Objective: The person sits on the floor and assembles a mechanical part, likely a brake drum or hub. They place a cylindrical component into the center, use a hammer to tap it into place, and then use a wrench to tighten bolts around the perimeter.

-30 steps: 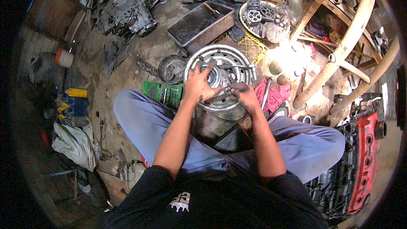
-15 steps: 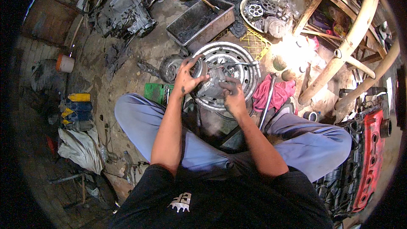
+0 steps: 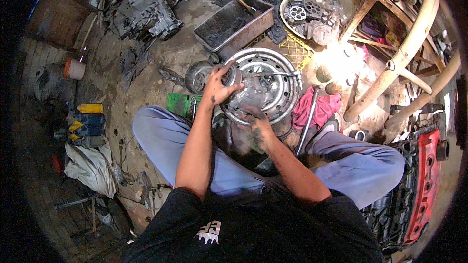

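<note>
left hand (image 3: 218, 86) grip clenched on metal part (image 3: 243, 87) (inside steel wheel rim (image 3: 287, 70)) | right hand (image 3: 257, 122) grip resting beneath it, closure unclear

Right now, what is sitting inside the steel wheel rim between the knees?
Inside the steel wheel rim sits a grey metal assembly. The left hand grips its round end and the right hand its near side, hiding what lies underneath.

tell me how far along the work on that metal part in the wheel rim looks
Done: the grimy metal assembly sits in the steel wheel rim, with loose parts set aside in the round tray. In hand: the left hand grips its round end, and the right hand steadies its near side. Left: it looks unfinished; how much remains is unclear.
</note>
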### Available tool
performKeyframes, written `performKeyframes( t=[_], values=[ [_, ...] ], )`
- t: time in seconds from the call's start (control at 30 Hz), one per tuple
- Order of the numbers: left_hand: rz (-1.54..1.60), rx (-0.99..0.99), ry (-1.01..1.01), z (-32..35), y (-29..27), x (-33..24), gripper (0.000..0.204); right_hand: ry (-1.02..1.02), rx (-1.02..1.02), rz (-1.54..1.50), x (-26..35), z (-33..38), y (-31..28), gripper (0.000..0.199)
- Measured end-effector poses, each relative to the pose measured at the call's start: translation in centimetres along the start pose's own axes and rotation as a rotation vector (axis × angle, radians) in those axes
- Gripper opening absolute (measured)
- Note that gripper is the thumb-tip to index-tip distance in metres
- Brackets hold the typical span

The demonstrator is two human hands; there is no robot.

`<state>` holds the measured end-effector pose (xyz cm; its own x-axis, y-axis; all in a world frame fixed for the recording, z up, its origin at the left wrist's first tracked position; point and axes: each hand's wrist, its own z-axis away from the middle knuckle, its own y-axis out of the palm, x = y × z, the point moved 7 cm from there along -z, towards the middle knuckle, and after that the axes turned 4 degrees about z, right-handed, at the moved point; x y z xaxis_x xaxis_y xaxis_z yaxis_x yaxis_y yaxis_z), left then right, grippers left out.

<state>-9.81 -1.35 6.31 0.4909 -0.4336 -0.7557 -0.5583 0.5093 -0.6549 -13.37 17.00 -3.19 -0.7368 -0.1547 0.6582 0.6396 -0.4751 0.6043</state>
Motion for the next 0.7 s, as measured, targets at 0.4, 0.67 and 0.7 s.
performKeyframes(
  t=[0.4,0.67,0.7],
  values=[
    [0.028,-0.001,-0.019,-0.3,0.1,0.2,0.087,0.052,0.220,-0.173,-0.7,0.2,0.2,0.051],
    [-0.003,0.009,-0.003,0.2,0.4,-0.2,0.090,0.104,-0.443,-0.162,-1.3,0.3,-5.2,0.039],
    [-0.014,0.029,-0.014,0.3,0.4,-0.3,0.092,0.091,-0.530,-0.157,-1.2,0.3,-6.0,0.037]
  ],
)
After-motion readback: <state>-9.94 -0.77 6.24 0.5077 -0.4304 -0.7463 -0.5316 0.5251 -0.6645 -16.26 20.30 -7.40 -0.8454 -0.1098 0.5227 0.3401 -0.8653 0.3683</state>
